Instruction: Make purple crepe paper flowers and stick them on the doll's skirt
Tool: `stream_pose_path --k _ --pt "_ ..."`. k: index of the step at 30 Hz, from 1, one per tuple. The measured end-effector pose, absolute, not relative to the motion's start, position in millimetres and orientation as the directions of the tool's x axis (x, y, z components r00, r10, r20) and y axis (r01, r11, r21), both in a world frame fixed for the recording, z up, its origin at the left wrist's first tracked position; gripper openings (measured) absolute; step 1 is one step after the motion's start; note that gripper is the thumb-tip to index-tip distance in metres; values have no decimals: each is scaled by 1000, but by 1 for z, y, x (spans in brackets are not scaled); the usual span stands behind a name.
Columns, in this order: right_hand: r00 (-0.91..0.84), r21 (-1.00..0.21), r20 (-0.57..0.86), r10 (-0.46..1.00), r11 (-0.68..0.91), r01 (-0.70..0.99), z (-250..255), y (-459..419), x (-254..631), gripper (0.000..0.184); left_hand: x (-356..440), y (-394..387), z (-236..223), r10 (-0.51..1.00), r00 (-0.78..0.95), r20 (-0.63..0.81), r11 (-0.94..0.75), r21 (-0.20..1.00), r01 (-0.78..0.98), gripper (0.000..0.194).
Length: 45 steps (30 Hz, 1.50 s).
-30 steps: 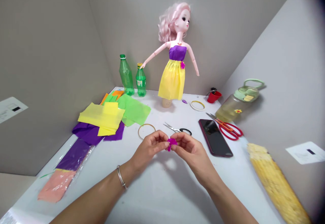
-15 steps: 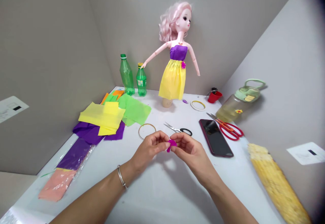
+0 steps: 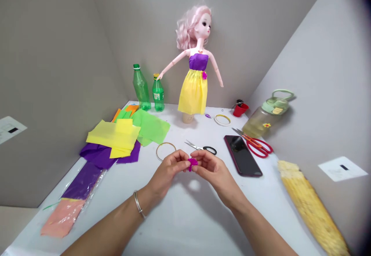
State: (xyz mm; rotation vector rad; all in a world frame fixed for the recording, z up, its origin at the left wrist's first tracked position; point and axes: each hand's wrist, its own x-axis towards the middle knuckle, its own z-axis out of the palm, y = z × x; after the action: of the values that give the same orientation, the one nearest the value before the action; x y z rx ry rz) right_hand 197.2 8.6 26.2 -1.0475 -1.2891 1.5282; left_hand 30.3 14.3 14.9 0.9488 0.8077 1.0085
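- pinching a magenta bit (image 3: 192, 164), left hand (image 3: 166, 173) on one side, right hand (image 3: 216, 171) on the other, thumb against fingertips on both

- ok so where's that bit, down on the table (image 3: 179, 225)?

- nah, held up over it, you can see the shadow underneath. just past the hands are the small scissors (image 3: 199, 147), blades a little apart, plus a gold ring (image 3: 157, 152) lying flat

- and the doll (image 3: 196, 71)?

- standing at the back, purple top (image 3: 198, 61), yellow skirt (image 3: 193, 93), magenta flower (image 3: 204, 75) at the waist. two green bottles (image 3: 141, 90) are left of it

- what's on the right?

- phone (image 3: 242, 155) lying screen up, red scissors (image 3: 257, 147) right beside it, then a jug (image 3: 261, 118). far left is a pile of sheets (image 3: 113, 134), yellow over purple, green behind
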Motion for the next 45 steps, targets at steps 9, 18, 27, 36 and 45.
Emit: stream_pose_path --k 9,18,27,36,45 --pt "-224 -991 -80 971 -101 -87 23 10 200 20 28 16 6 922 364 -132 275 886 -374 12" --pt "-273 -975 -138 952 -178 -129 27 13 205 23 21 25 12 942 322 -91 178 951 -253 18" --pt "-592 -941 -219 775 -7 339 6 3 200 16 -18 54 5 981 143 128 -185 832 523 10" --pt "-258 -666 39 965 217 714 -1 19 210 14 -50 68 2 985 141 98 -172 580 797 11" --pt "-227 -596 84 970 231 769 -7 20 209 23 -71 73 -15 964 265 -1 -227 517 825 31"
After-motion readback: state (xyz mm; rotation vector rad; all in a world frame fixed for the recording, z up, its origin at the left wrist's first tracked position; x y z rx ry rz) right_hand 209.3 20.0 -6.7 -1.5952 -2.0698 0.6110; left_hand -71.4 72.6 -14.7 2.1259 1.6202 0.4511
